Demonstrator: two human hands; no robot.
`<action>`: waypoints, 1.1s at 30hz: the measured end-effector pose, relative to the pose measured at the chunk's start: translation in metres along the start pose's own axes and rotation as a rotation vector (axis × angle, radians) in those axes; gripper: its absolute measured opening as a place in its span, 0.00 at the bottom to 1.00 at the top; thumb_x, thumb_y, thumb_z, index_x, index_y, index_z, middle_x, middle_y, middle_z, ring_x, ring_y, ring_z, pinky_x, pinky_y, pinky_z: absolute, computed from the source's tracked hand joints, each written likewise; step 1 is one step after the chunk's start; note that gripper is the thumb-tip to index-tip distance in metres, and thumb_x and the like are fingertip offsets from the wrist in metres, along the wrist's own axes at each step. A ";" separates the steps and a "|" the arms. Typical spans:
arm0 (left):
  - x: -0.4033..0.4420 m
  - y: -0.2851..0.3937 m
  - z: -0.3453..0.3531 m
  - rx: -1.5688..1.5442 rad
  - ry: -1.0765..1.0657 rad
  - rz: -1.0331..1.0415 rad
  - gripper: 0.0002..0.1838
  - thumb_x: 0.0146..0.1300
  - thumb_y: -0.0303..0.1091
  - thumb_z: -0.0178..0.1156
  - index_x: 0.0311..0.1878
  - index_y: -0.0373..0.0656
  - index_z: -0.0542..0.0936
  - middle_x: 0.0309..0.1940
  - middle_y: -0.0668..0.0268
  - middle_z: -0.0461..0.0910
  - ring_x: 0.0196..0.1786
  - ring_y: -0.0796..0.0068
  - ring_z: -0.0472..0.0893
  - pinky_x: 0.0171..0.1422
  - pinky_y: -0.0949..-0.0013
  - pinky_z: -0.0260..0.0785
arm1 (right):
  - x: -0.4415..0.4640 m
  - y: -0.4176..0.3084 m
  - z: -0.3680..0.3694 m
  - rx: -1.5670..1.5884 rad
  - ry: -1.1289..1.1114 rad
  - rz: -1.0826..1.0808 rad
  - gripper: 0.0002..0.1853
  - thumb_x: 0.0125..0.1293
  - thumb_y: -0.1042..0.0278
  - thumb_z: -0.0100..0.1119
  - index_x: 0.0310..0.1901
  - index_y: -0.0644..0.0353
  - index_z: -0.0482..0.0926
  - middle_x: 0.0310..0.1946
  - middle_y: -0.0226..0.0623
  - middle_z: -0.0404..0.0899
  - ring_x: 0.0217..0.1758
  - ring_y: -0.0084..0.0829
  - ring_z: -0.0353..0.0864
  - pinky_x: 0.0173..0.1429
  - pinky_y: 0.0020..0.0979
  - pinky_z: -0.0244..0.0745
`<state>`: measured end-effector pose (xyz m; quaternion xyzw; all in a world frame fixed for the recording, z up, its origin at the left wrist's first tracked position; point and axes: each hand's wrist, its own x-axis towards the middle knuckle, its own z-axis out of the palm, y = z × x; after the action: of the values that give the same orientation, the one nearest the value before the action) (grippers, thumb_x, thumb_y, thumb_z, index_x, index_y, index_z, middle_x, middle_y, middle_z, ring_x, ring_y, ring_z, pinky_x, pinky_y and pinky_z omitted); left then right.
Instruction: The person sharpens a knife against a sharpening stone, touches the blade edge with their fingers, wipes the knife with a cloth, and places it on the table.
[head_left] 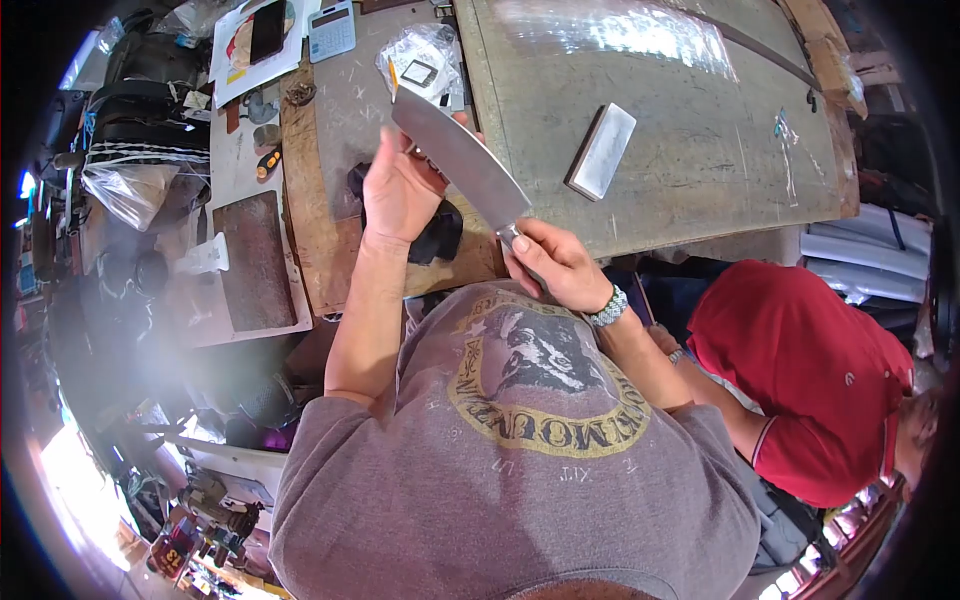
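Note:
A broad-bladed kitchen knife (465, 160) is held slantwise in front of my chest, its tip pointing up and left. My right hand (562, 265) is closed around the handle. Behind the blade, towards the tip, is my left hand (400, 195), palm facing me and thumb apart. Its fingers pass behind the steel, with fingertips showing past the far edge; whether they touch the blade I cannot tell. On the worktable beyond lies a rectangular pale-topped block with dark sides (602, 150), like a sharpening stone. Dark cloth (437, 235) lies below my left hand.
A person in a red shirt (800, 380) sits close on my right. The worktable (690, 180) spreads ahead. Towards the back left are a phone (268, 28), a calculator (332, 32) and a clear plastic bag (420, 62). A dark flat plate (253, 262) lies at the left.

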<state>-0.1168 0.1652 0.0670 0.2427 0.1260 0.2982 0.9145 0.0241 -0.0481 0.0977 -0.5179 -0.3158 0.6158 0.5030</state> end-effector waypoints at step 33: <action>-0.014 0.023 0.000 0.667 0.206 0.084 0.34 0.86 0.57 0.40 0.62 0.29 0.77 0.48 0.48 0.87 0.49 0.56 0.87 0.58 0.57 0.76 | -0.005 0.021 0.000 -0.729 0.369 -0.391 0.19 0.79 0.64 0.59 0.65 0.63 0.78 0.47 0.51 0.85 0.49 0.50 0.86 0.53 0.44 0.80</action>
<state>-0.1391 0.1733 0.0800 0.5019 0.2978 0.3008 0.7542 0.0172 -0.0587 0.0800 -0.6929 -0.5090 0.2554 0.4423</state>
